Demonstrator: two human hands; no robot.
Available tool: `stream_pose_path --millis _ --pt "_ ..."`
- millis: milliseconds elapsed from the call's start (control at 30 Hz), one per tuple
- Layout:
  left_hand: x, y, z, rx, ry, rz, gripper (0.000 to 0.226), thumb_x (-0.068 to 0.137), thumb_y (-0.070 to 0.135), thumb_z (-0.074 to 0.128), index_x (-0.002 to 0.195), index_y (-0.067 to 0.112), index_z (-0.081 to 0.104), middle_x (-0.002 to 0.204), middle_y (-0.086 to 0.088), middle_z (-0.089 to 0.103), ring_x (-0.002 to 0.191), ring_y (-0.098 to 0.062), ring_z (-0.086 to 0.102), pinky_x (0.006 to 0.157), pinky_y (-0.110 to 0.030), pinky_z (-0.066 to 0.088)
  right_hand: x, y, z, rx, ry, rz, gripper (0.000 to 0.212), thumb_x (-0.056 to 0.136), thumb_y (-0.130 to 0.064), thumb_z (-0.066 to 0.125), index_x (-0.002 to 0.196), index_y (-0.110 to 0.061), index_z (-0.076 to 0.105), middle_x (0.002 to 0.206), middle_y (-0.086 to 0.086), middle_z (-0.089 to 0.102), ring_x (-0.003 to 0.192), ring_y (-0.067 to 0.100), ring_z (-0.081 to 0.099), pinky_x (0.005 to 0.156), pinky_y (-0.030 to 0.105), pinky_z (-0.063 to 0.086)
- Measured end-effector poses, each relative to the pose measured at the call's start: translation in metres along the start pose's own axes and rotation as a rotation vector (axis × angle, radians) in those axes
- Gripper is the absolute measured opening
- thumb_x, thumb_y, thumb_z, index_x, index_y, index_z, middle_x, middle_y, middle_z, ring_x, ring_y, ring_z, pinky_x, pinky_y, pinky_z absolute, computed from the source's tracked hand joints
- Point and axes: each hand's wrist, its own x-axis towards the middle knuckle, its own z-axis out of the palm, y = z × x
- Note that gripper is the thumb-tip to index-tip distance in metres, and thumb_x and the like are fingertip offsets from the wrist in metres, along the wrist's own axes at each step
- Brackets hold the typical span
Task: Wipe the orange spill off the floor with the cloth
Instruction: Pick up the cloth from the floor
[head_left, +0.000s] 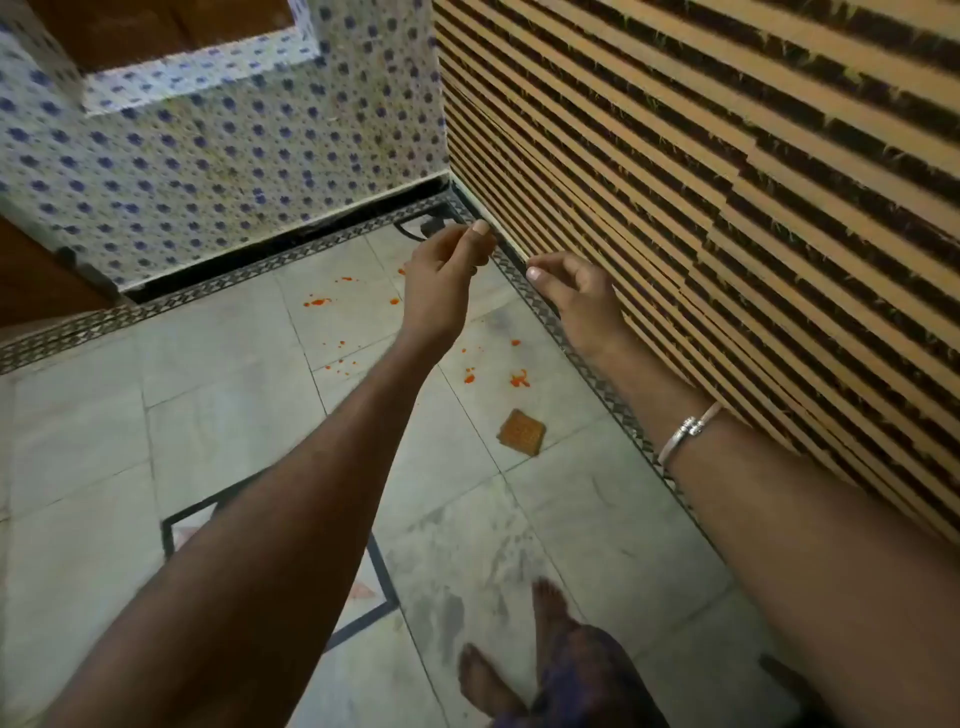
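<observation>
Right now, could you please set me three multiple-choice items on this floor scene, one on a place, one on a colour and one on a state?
1. Where does the cloth lie?
A. on the floor tiles, nearer the person than the splatters
B. in the left hand
C. on the striped wall

2. What colour is the spill?
A. blue
B. orange
C. green

3. What are the left hand and right hand holding?
A. the cloth between them
B. a bottle each
C. nothing visible

Answers: 1 A, the brown square lies flat on the tile below the splatters; 2 B, the scattered drops are orange; 3 C, both hands are raised with fingers loosely curled and no visible object.
</observation>
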Motion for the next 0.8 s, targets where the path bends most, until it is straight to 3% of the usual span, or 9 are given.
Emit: stream_pose_path --millis 133,333,567,800 --pt "0.020 -0.022 0.022 0.030 -0.033 -0.065 0.032 0.109 0.030 0.051 0.105 0.009 0.075 0.100 -0.005 0.075 0.100 -0.022 0.069 0.086 -0.032 0.054 0.018 0.026 -0.010 -0.002 0.041 0.101 0.013 0.094 -0.036 0.065 0.105 -0.033 0.070 0.110 -0.009 0.071 0.107 0.007 0.064 0.092 0.029 0.053" --pt "0.075 -0.066 0.059 0.070 -0.064 -0.105 0.035 0.108 0.032 0.051 0.108 0.006 0.074 0.104 -0.005 0.075 0.102 -0.016 0.069 0.090 -0.036 0.055 0.081 0.071 -0.016 0.016 0.048 0.180 0.017 0.095 -0.032 0.064 0.109 -0.026 0.071 0.117 -0.004 0.069 0.117 0.015 0.062 0.105 0.045 0.051" --pt "0.155 -0.129 0.104 0.084 -0.060 -0.246 0.038 0.109 0.032 0.050 0.114 0.003 0.074 0.109 -0.007 0.075 0.105 -0.018 0.069 0.093 -0.039 0.057 0.177 0.117 -0.024 0.021 0.000 0.281 0.017 0.097 -0.028 0.064 0.111 -0.023 0.070 0.119 -0.007 0.067 0.116 0.007 0.059 0.107 0.037 0.049" --pt "0.220 -0.172 0.122 0.079 -0.065 -0.302 0.039 0.109 0.033 0.049 0.113 0.004 0.074 0.108 -0.006 0.075 0.104 -0.018 0.069 0.093 -0.039 0.057 0.243 0.147 -0.028 0.001 0.007 0.361 0.018 0.097 -0.031 0.063 0.112 -0.024 0.070 0.120 -0.004 0.067 0.109 0.008 0.064 0.097 0.034 0.053"
